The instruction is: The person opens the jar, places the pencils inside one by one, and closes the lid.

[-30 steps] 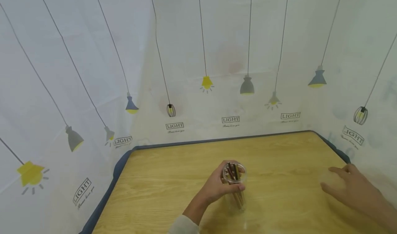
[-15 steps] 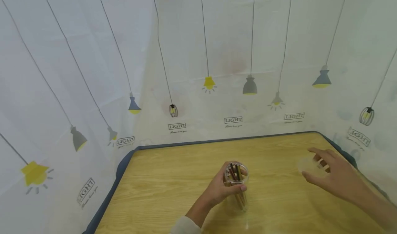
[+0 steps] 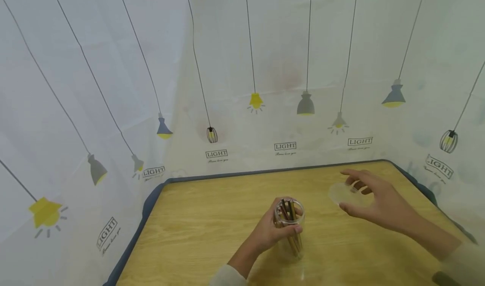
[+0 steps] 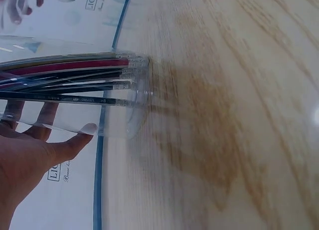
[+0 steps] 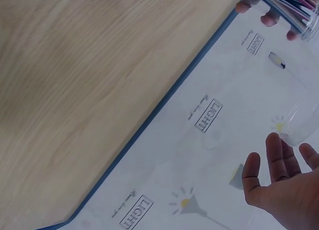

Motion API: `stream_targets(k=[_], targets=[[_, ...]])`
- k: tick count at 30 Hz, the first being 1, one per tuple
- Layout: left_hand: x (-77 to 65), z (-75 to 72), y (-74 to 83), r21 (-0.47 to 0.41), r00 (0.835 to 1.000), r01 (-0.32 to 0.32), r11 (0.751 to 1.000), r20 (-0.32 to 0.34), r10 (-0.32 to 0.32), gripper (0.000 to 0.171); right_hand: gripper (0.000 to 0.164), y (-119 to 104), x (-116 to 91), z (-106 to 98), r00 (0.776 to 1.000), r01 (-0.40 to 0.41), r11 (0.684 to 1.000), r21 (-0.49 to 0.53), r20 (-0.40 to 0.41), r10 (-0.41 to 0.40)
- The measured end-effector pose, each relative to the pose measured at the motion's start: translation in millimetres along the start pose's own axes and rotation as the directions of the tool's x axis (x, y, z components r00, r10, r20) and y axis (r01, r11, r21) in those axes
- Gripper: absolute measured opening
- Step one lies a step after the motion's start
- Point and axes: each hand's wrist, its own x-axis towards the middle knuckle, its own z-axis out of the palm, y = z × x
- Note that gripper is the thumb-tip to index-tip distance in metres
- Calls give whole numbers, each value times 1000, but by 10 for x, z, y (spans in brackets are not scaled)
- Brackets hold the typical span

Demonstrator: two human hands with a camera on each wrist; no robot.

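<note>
My left hand (image 3: 267, 229) grips a clear jar (image 3: 294, 248) around its upper part, thumb on the near side. Several pencils (image 3: 288, 210) lean inside the jar, and its mouth is uncovered. In the left wrist view, the pencils' (image 4: 94, 73) eraser ends point down at the base of the jar (image 4: 137, 115), which appears to stand on the tabletop. To the right, my right hand (image 3: 382, 201) holds a round, see-through lid (image 3: 341, 193) by its edge, apart from the jar and above the table. The right wrist view shows the lid (image 5: 301, 120) faintly against the wall.
The wood-grain table (image 3: 197, 227) has a dark blue edge (image 3: 246, 175) along its back and sides. A white wall covering (image 3: 227, 67) printed with hanging lamps and "LIGHT" labels surrounds it closely. A small dark shape (image 3: 445, 277) shows below the right sleeve.
My right hand has moved left from the table's right edge with the lid, nearer to the jar. The left hand and the jar have stayed in place.
</note>
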Motion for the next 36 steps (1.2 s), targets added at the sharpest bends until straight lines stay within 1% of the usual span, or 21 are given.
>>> stream_targets(k=[7, 13, 19, 22, 26, 33, 36], targets=[[-6, -6, -8, 11, 1000, -7, 1000, 10, 7, 68, 78, -206, 168, 56, 998, 21, 997, 73, 55, -25], [7, -17, -10, 34, 1000, 1, 999, 8, -1, 68, 83, -311, 273, 128, 996, 30, 991, 132, 77, -40], [8, -17, -20, 5, 1000, 2, 1000, 14, -2, 68, 84, -429, 359, 215, 994, 35, 979, 202, 94, -55], [8, -20, -20, -4, 1000, 4, 1000, 16, -4, 70, 84, -485, 410, 257, 992, 56, 972, 227, 100, -81], [4, -27, -2, -2, 1000, 23, 1000, 15, -23, 71, 84, -534, 463, 294, 988, 80, 965, 248, 112, -110], [0, -19, 6, -10, 999, 38, 999, 35, -38, 72, 84, -543, 503, 332, 981, 81, 952, 294, 148, -129], [-9, -21, 13, -6, 998, 50, 999, 29, -49, 72, 84, -545, 525, 358, 977, 84, 949, 303, 164, -139]])
